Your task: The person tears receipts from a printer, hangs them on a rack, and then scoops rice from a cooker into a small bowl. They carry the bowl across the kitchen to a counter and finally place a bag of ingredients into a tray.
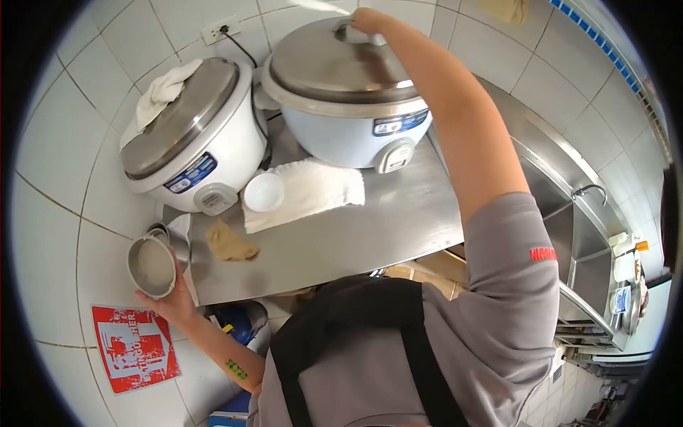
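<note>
My left hand grips a round metal bowl from its right side, held at the left end of the counter; something pale and whitish fills its inside. Beside it stand metal cups at the counter's edge. My right hand is reached far forward over the lid of the large light-blue rice cooker, closed on a long, pale white utensil cut off by the frame's top. The lid's handle lies just beneath this hand. The lid sits on the cooker.
A second rice cooker, lidded with a white cloth on top, stands to the left. A folded white towel, a white bowl and a tan cloth lie on the steel counter. A sink is at right.
</note>
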### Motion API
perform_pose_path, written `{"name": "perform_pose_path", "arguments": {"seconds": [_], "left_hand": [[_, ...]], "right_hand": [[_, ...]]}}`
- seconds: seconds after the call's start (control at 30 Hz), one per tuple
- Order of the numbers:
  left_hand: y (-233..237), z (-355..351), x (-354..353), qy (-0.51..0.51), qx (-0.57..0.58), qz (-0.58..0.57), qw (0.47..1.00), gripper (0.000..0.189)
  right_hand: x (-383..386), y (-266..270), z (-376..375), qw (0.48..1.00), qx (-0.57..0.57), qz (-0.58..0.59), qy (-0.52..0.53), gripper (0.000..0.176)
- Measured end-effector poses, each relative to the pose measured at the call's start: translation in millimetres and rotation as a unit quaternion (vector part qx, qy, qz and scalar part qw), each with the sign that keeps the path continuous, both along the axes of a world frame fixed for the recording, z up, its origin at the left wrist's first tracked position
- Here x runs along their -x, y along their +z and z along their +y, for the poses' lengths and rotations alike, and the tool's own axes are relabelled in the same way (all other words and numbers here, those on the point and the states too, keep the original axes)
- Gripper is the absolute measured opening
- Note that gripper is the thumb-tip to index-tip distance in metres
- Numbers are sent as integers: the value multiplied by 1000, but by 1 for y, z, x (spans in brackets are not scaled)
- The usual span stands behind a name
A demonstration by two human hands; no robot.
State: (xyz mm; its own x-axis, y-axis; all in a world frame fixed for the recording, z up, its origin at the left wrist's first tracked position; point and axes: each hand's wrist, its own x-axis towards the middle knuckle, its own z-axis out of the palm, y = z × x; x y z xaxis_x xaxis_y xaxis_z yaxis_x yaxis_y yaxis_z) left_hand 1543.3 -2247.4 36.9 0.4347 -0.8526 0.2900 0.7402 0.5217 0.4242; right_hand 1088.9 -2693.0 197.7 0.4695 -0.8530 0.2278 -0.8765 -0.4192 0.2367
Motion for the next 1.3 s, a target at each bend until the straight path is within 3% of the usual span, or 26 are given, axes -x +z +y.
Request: {"name": "perform_pose_path", "arguments": {"seconds": [0.07, 0.1, 0.17, 0.2, 0.23, 0.3, 0.33, 0.37, 0.4, 0.43, 0.47, 0.5, 0.6, 0.63, 0.7, 0.8, 1.0, 1.07, 1.1, 1.27, 1.3], "left_hand": [[-4, -15, 32, -105, 50, 12, 993, 67], [-6, -21, 49, -101, 47, 65, 992, 67], [-10, -34, 80, -129, 71, 54, 988, 69], [-11, -42, 97, -156, 99, 47, 982, 72], [-9, -50, 118, -155, 100, 48, 982, 72], [-1, -62, 156, 36, 7, 53, 998, 76], [-5, -66, 165, 41, 10, 54, 998, 76], [-13, -70, 173, 17, 15, 61, 998, 74], [-21, -75, 177, -7, 21, 68, 997, 72], [-28, -77, 177, 0, 25, 71, 997, 72], [-35, -79, 174, -103, 44, 49, 993, 72], [-40, -83, 173, -204, 64, 25, 977, 71], [-42, -97, 169, -225, 53, -14, 973, 69], [-40, -102, 172, -216, 53, -11, 975, 69], [-30, -112, 180, -45, -111, 58, 991, 69], [-10, -128, 201, -54, -149, 87, 984, 67], [-23, -146, 254, -182, -81, 81, 977, 67], [-27, -148, 266, -282, -43, 80, 955, 67], [-27, -150, 271, -247, -123, 113, 955, 74], [-37, -163, 271, -252, -151, 111, 949, 75], [-39, -166, 269, -260, -151, 114, 947, 75]], "right_hand": [[-6, 6, -13, 998, 52, -18, 2, 31], [-7, 11, -36, 999, 8, -19, -35, 27], [17, 15, -43, 996, -41, -22, -72, 24], [42, 28, -37, 992, -4, -102, -78, 25], [70, 47, -19, 980, 33, -180, -82, 26], [126, 77, 19, 933, 106, -334, -81, 28], [164, 79, 29, 919, 116, -375, -26, 33], [202, 79, 42, 938, 155, -300, -78, 37], [227, 80, 85, 932, 131, -313, -127, 38], [273, 71, 100, 937, 144, -318, -28, 30], [293, 49, 128, 907, 175, -382, -23, 29], [322, 36, 155, 918, 125, -357, -120, 26], [385, -40, 212, 871, 98, -438, -201, 22], [398, -66, 225, 873, 96, -429, -212, 23], [436, -127, 231, 859, 38, -419, -291, 24], [460, -209, 231, 875, 27, -325, -358, 27], [460, -287, 224, 848, 39, -357, -389, 36], [460, -298, 221, 816, -2, -390, -427, 35], [459, -304, 221, 815, 4, -392, -427, 33], [472, -339, 216, 817, 46, -403, -410, 29], [474, -338, 215, 801, 1, -410, -437, 30]]}}
